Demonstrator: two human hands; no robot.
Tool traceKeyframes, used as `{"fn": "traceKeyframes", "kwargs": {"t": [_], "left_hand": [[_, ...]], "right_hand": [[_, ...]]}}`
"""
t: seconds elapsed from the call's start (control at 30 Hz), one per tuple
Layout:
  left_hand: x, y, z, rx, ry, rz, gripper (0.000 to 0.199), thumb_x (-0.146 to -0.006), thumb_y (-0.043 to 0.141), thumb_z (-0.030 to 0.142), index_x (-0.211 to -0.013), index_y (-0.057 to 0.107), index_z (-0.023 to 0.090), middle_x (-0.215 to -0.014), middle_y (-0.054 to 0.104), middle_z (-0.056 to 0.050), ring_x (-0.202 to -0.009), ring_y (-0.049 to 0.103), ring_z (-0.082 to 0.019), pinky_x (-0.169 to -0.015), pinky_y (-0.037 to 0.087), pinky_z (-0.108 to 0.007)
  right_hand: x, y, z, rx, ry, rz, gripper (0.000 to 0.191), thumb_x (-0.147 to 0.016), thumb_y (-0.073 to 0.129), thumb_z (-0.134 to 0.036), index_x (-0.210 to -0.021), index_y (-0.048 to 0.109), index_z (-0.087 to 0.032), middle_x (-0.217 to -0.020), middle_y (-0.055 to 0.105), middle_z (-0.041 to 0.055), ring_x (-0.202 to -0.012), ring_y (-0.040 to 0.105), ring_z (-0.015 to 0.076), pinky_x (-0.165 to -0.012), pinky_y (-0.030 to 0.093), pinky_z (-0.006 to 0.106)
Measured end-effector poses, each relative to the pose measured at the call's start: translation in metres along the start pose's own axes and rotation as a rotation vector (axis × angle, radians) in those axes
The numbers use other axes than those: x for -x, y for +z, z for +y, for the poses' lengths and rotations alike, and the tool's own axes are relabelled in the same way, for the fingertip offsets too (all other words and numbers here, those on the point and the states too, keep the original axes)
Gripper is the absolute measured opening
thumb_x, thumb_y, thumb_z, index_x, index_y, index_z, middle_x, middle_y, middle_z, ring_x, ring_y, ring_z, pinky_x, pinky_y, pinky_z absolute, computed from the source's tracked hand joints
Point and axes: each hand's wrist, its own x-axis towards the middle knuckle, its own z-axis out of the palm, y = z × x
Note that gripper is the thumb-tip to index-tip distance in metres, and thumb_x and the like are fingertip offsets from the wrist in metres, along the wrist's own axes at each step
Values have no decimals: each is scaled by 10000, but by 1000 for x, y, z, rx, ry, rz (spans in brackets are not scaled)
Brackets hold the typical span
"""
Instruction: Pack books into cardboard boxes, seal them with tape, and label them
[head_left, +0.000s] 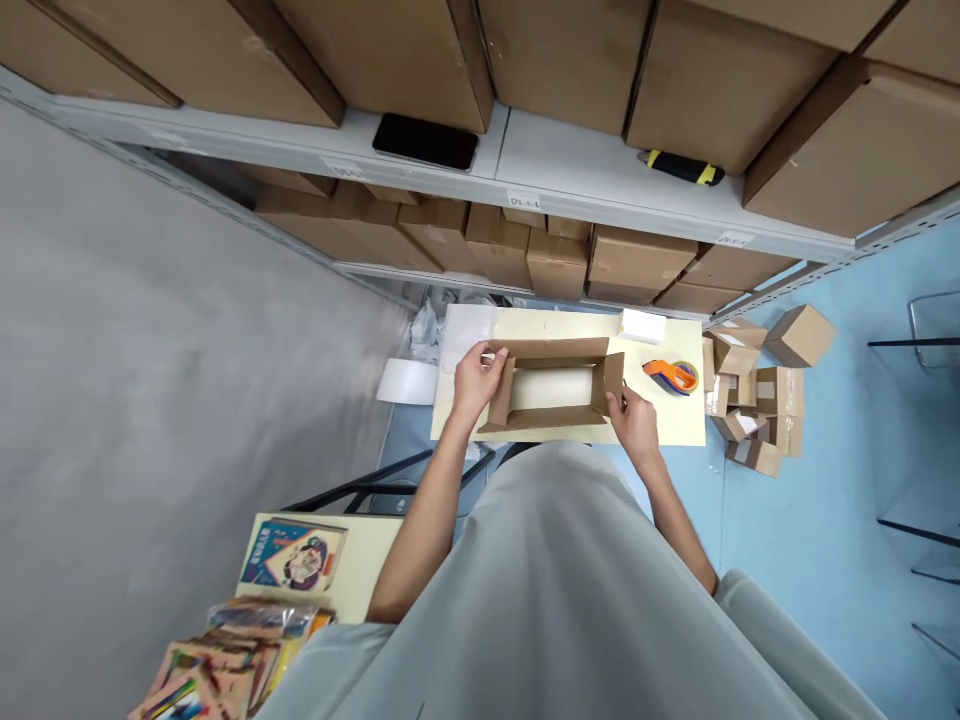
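A brown cardboard box (553, 418) is unfolded into a rectangular frame on the pale yellow table, its flaps spread outward. Through its middle a light surface shows, which looks like the tabletop. My left hand (478, 380) pinches the box at its upper left corner, thumb on the flap. At the right end, my right hand (634, 420) grips the lower part of the end flap between thumb and fingers. Right of the box lies an orange tape dispenser (667, 376) with a roll of tape beside it. A small white box (642, 326) rests near the table's back edge.
Steel shelves (570, 155) full of cartons rise behind the table (682, 430); a black phone (425, 142) and a utility knife (682, 167) lie on one. Several small cartons (780, 390) are heaped at right. Books (292, 555) lie at lower left, beside a grey wall (150, 380).
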Motion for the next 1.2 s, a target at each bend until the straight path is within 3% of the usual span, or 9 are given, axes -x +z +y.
{"fn": "traceKeyframes", "kwargs": {"t": [0.13, 0.27, 0.47, 0.6, 0.8, 0.93, 1.03, 1.13, 1.2], "left_hand": [[26, -11, -14, 56, 71, -15, 545, -918, 730, 548, -1335, 660, 204, -1386, 694, -169, -1094, 735, -269, -933, 626, -414], [71, -32, -26, 52, 75, -83, 591, -944, 741, 595, -1406, 655, 236, -1426, 676, -162, -1232, 727, -314, -1036, 642, -495], [112, -34, -31, 54, 144, -232, 514, -997, 700, 614, -1392, 699, 285, -1493, 680, -128, -1420, 649, -321, -1174, 590, -522], [114, -29, -38, -7, 229, -303, 492, -991, 735, 593, -1377, 725, 288, -1545, 673, -122, -1478, 604, -337, -1283, 489, -566], [110, -33, -53, -86, 309, -438, 708, -896, 850, 640, -1469, 685, 258, -1674, 572, -137, -1588, 484, -362, -1316, 452, -561], [108, -33, -51, -88, 323, -425, 628, -952, 795, 624, -1452, 699, 256, -1664, 585, -131, -1574, 498, -354, -1328, 434, -554], [104, -33, -46, -64, 297, -366, 494, -1055, 652, 576, -1424, 716, 255, -1509, 706, -126, -1445, 603, -341, -1279, 479, -548], [96, -31, -45, -55, 264, -314, 427, -1078, 607, 527, -1373, 737, 248, -1334, 778, -127, -1306, 669, -344, -1208, 529, -534], [89, -25, -47, -52, 228, -269, 423, -1061, 630, 486, -1399, 719, 247, -1287, 771, -124, -1182, 708, -321, -1141, 568, -503]], "right_hand": [[5, 1, 2, -24, 16, -8, 294, -1078, 577, -475, -983, 700, -225, -905, 790, 94, -748, 720, 260, -718, 484, 331], [12, -4, -1, -100, -38, 44, 395, -1072, 578, -528, -1249, 755, -222, -1195, 803, 131, -865, 784, 256, -834, 612, 387], [16, 0, -8, -280, -192, -35, 435, -1109, 533, -549, -1302, 794, -259, -1366, 773, 127, -1144, 789, 279, -924, 698, 434], [13, 5, 0, -205, -297, -194, 364, -1067, 688, -514, -1293, 815, -259, -1414, 779, 115, -1391, 700, 317, -1239, 556, 539], [11, -5, 18, -93, -382, -326, 710, -809, 993, -488, -1443, 760, -266, -1645, 628, 129, -1543, 569, 372, -1311, 465, 626], [12, -8, 19, -69, -383, -297, 564, -883, 930, -497, -1385, 793, -279, -1604, 665, 114, -1564, 549, 371, -1318, 450, 635], [10, -7, 15, -78, -339, -245, 338, -1039, 745, -504, -1273, 832, -276, -1381, 794, 107, -1482, 623, 341, -1269, 503, 581], [4, -2, 12, -59, -306, -188, 312, -1093, 646, -497, -1174, 840, -265, -1222, 828, 110, -1321, 700, 324, -1188, 558, 525], [-4, 4, 11, -17, -251, -129, 328, -1086, 645, -485, -1242, 815, -251, -1243, 808, 127, -1281, 698, 333, -1166, 567, 525]]}}
